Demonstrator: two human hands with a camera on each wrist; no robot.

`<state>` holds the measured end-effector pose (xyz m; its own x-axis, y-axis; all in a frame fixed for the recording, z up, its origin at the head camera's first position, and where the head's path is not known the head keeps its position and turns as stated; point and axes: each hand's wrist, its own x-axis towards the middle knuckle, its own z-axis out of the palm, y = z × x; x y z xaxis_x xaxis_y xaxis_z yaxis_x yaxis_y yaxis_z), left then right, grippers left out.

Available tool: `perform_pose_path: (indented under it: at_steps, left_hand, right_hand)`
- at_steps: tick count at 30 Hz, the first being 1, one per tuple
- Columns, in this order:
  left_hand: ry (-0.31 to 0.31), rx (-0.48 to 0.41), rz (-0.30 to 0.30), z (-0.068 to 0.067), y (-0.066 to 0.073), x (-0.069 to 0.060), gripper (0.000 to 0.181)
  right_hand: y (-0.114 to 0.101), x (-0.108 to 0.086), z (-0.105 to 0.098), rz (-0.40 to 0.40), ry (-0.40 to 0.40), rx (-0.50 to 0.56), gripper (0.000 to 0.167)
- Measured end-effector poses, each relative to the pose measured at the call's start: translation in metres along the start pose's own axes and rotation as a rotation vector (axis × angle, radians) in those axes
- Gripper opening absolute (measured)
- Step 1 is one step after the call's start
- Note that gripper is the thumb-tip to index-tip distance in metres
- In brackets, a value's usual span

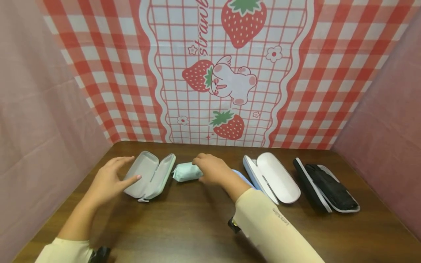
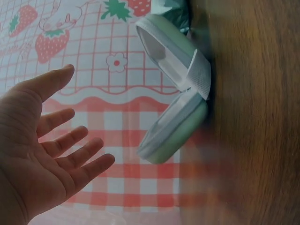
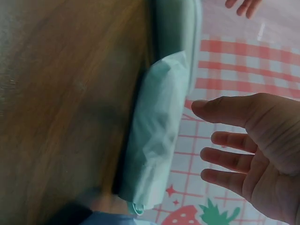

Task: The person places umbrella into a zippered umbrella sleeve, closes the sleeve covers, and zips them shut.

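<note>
Both hands spread and gripping nothing: we have the right hand (image 1: 210, 168) over the mint bundle (image 1: 186, 172), a gap showing in its wrist view, and the left hand (image 1: 110, 179) beside the mint case (image 1: 142, 171), fingers apart. Nearest us, the pale yellow right sleeve (image 1: 269, 223) carries small lettering, too small to read. Mint bundle lies on the brown table (image 1: 187, 226) between mint case and blue item (image 1: 242, 177). Long axis roughly left-right, slightly tilted; looped end points right at the blue item, other end at the case. Slim wrapped roll, pale green, crinkled, soft sheen. Mint case sits open, gray lining up, long axis running away from us, tab at the near end. Blue item mostly hidden by our right forearm. Further right: blue case (image 1: 277, 177), open, white inside; then black case (image 1: 310, 184), open, black wrapped item (image 1: 329, 184) in one half. Farthest: red-and-white checked backdrop (image 1: 332, 73), strawberry prints, sideways lettering; we read "strawb", cut off at the top.
</note>
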<state>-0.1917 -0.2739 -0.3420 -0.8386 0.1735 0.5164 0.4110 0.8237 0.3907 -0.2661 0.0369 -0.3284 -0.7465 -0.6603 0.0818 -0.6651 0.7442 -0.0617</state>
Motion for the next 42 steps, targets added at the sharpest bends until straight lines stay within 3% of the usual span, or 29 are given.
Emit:
perform_pose_path:
  at_steps: [8,17,23,27,34,42]
  left_hand:
    - [-0.046,-0.046,-0.112,0.0,-0.018,0.01,0.057]
    - [-0.19,-0.106,-0.297,-0.008,-0.039,0.018,0.059]
    - [-0.244,-0.128,-0.358,-0.014,-0.054,0.019,0.063]
    - [-0.304,-0.213,-0.397,-0.013,-0.06,0.023,0.066]
    - [-0.373,-0.442,-0.513,-0.006,-0.064,0.03,0.07]
    - [-0.445,-0.561,-0.588,0.0,-0.071,0.04,0.066]
  right_hand:
    - [0.004,0.023,0.009,0.015,-0.059,-0.062,0.05]
    - [0.0,0.041,0.02,-0.021,-0.092,-0.069,0.057]
    - [-0.004,0.053,0.027,-0.01,-0.148,-0.041,0.064]
    - [-0.001,0.056,0.032,0.01,-0.145,-0.032,0.068]
    - [0.001,0.061,0.036,0.015,-0.149,-0.011,0.074]
    - [-0.001,0.066,0.041,0.035,-0.142,-0.086,0.064]
